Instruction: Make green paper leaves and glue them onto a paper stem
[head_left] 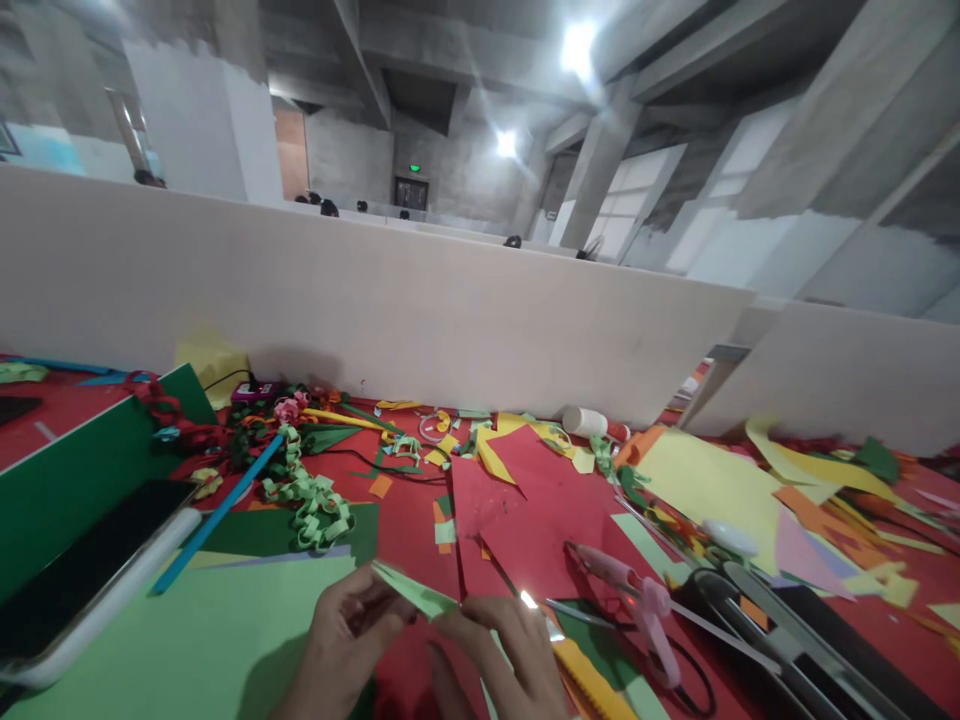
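A small folded piece of light green paper (pixel 416 592) is held up between both hands near the bottom centre. My left hand (pixel 349 635) pinches its left end between thumb and fingers. My right hand (pixel 514 645) has its fingertips on the right end, partly hiding it. Just right of that hand lies a yellow utility knife (pixel 589 680) with its blade end catching the light. A pink hot glue gun (pixel 626 590) rests beyond the knife. Under and left of the left hand spreads a light green sheet (pixel 180 640).
At left, a phone (pixel 90 560) lies beside a green board (pixel 82 450). A blue stick (pixel 217 515) and curled green paper chain (pixel 311 500) are near it. Red sheets (pixel 525 500), paper scraps and a black stapler-like tool (pixel 795 640) lie right. A white partition (pixel 420 310) stands behind.
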